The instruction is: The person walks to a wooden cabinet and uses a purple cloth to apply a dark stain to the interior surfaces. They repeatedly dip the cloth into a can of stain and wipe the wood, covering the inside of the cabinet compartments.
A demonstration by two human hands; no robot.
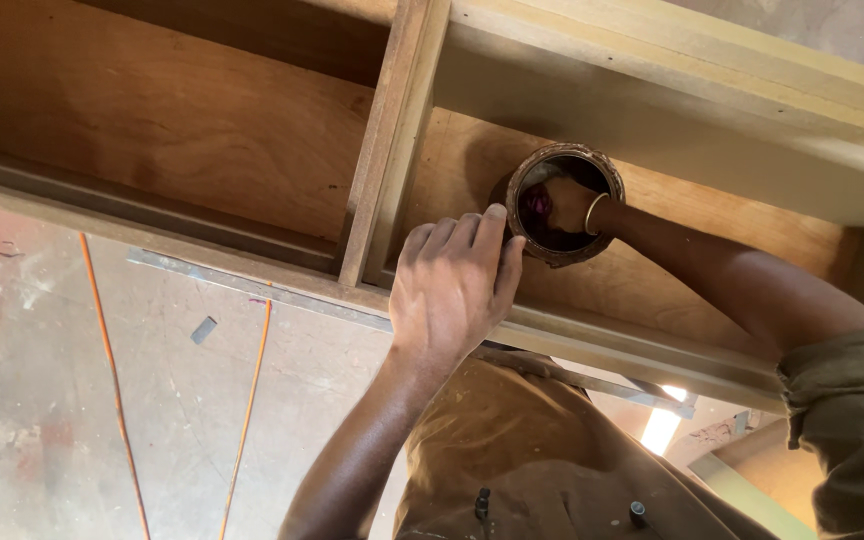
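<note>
I see the left hand (449, 290) pressed flat against the side of a small round tin (564, 204), its fingers (479, 237) held together and curled lightly round the tin's left wall, the thumb against the lower rim. It is a steadying grip, not a full clasp: the fingers wrap only the near side. The right hand (570, 206) is plunged down into the tin's open mouth, so that only the wrist with its gold bangle (592, 213) shows above the rim; I cannot tell how its fingers stand or whether they have hold of anything, though something dark red or purple lies inside.

The tin sits in the right-hand bay of a wooden cabinet frame (392, 150), resting on the plywood panel close to the front rail (592, 345). Its axis points up at the camera, mouth open towards me. It lies just right of the left hand and straight under the right wrist, so both hands are on it, the right one deeper in.

Room is tight on the left (the upright divider stands just beyond the knuckles) and towards the rail below. The panel opens freely to the right and behind. Two orange cords (112, 380) run across the concrete floor (42, 420) beyond the frame.
</note>
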